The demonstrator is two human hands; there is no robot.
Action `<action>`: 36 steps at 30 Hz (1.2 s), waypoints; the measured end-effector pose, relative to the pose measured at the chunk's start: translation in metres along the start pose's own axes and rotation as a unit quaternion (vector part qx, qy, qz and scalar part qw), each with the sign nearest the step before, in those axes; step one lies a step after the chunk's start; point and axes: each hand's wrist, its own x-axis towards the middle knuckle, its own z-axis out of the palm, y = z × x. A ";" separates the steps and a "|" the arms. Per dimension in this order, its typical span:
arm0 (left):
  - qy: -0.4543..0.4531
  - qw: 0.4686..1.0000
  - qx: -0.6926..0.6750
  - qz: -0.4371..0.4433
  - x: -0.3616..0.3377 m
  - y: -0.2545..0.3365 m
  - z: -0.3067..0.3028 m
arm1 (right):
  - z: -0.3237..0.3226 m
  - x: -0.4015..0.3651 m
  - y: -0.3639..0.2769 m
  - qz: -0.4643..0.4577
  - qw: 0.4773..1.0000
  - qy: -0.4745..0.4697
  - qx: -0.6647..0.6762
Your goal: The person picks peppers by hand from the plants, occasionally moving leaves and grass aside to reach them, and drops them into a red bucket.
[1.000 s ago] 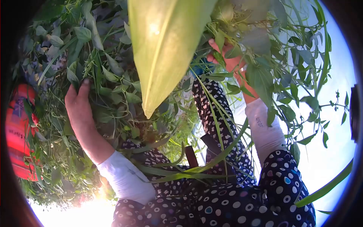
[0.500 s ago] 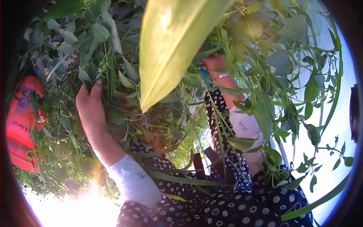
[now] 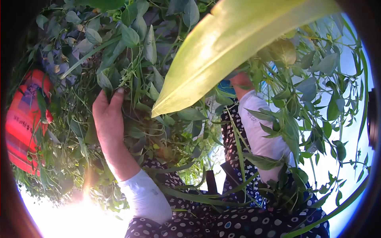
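Among the green leaves at left centre is my left hand (image 3: 108, 115), its thumb and a finger bent around greenery; what exactly they hold is hidden. A leaf (image 3: 104, 82) and a small flowering stem (image 3: 127, 76) are right at its fingertips. My right hand (image 3: 239, 80) reaches up at the upper right, mostly behind a large yellow-green leaf (image 3: 222, 51), so its fingers are hidden. Next to it is a bright blue object (image 3: 226, 87), only partly visible.
A red object with printed lettering (image 3: 24, 127) lies at the far left among the vines. Leafy stems (image 3: 317, 103) hang down on the right. Black dotted fabric (image 3: 238, 222) covers my lap, with a long grass blade (image 3: 333, 212) crossing at lower right. Strong glare at lower left.
The view has shifted, so my left hand and the plants appear further right. The big leaf has swung right and covers more of my right hand. My left fingers remain at the same stem.
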 end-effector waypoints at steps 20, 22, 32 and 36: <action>0.008 1.000 -0.001 -0.019 -0.004 -0.002 -0.002 | -0.023 -0.014 0.019 -0.024 0.999 -0.003 -0.041; 0.000 0.999 -0.033 -0.018 -0.004 -0.002 -0.002 | -0.026 -0.016 0.021 -0.023 0.999 -0.012 -0.039; -0.003 1.000 -0.020 -0.021 -0.003 -0.002 -0.001 | -0.053 -0.053 0.034 -0.024 1.000 0.003 0.020; -0.008 1.000 -0.005 -0.025 0.000 -0.005 -0.003 | -0.052 -0.071 0.037 -0.024 0.998 0.005 0.066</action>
